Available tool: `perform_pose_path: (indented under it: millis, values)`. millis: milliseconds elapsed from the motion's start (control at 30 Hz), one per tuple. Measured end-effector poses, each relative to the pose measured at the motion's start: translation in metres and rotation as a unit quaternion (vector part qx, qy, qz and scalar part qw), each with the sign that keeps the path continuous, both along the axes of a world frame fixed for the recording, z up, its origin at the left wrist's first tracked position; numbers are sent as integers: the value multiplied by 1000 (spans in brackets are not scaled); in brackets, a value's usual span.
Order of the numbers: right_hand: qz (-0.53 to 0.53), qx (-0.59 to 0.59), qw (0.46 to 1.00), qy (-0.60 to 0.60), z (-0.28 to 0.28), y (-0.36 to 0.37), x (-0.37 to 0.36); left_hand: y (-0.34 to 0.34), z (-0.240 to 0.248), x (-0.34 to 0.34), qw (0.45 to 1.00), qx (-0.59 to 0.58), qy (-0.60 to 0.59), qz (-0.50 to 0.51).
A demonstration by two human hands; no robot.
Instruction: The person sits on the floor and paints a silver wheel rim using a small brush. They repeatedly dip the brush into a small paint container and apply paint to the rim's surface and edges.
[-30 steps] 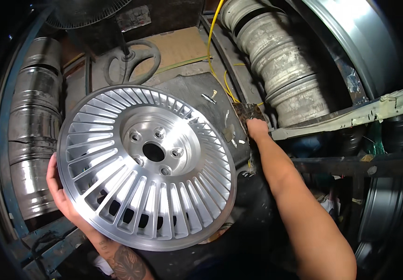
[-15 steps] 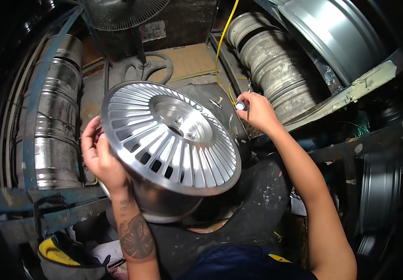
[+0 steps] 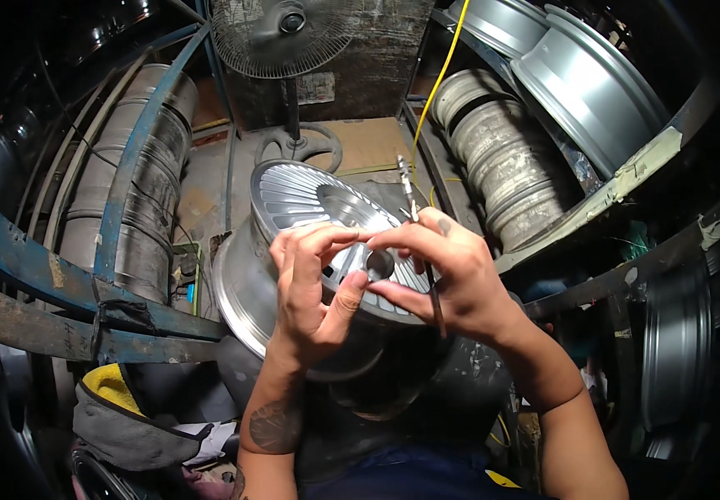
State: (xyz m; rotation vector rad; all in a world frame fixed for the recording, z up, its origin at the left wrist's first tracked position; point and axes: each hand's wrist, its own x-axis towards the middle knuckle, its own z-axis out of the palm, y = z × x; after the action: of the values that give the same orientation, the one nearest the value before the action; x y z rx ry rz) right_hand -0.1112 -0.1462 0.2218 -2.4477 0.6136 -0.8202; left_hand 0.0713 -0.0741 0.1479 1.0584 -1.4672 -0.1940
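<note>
A multi-spoke silver wheel rim (image 3: 293, 187) leans face up in front of me, its lower face largely covered by my hands. Over it my left hand (image 3: 314, 287) and my right hand (image 3: 452, 267) meet, fingers curled. Between their fingertips sits a small grey cylinder with a dark round end (image 3: 379, 265); its kind is unclear. A slim tool with a metal fitting (image 3: 405, 172) at its far end runs along my right hand, and a thin brown shaft shows below the fingers.
Stacked wheel barrels stand on the left (image 3: 139, 183) and right (image 3: 502, 154) behind blue metal frames (image 3: 139, 158). Silver rims (image 3: 589, 92) rest at upper right. A pedestal fan (image 3: 285, 33) stands at the back; a yellow hose (image 3: 439, 79) hangs near it. A grey-and-yellow cloth item (image 3: 131, 417) lies lower left.
My left hand has left the rim's edge and moved right, and my right hand has come in to meet it. My view has shifted, and the rim now sits lower behind the hands.
</note>
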Motion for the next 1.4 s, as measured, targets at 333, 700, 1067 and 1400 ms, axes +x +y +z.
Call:
perform_pose_path:
  millis: [333,700,1067,1400]
  values:
    - [26,1,998,-51,2,-8,9,10,-3,4,901,80,353,-240]
    - [-230,237,914,-236,-64,17,-115,9,-10,-58,586,214,619,-477]
    - [5,86,915,-394,-22,-2,-98,15,-16,-87,704,243,511,-430]
    - [70,158,864,-472,-76,-28,-58,8,-20,-83,866,183,367,-287]
